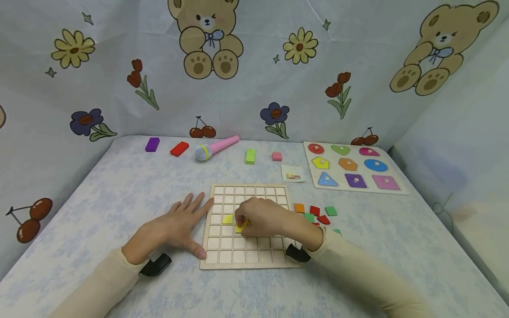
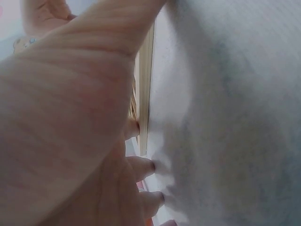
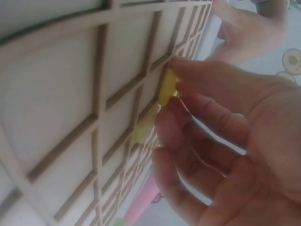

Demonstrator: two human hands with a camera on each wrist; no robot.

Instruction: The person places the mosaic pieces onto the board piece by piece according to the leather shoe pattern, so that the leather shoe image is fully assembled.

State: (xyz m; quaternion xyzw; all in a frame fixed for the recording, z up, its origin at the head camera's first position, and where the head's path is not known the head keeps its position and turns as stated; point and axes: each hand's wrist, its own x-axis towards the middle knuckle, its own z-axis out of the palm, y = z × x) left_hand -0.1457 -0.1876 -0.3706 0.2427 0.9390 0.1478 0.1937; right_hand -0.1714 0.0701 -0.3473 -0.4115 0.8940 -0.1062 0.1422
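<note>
A wooden grid board (image 1: 234, 260) with square cells lies on the table. My right hand (image 1: 264, 216) is over its middle. Between thumb and fingertips it pinches a yellow tile (image 3: 168, 89), held at the cells. Another yellow tile (image 1: 227, 219) sits in a cell just to the left. My left hand (image 1: 175, 227) rests at the board's left side, fingers spread, with the thumb and a fingertip at the edge. In the left wrist view, the left palm (image 2: 70, 108) covers much of the board.
Right of the board lie loose tiles, including an orange tile (image 1: 299, 208) and a green tile (image 1: 331, 211). Behind are a small pattern card (image 1: 293, 173), a shape puzzle (image 1: 362, 187), a pink toy microphone (image 1: 222, 145) and coloured blocks, one purple (image 1: 152, 145).
</note>
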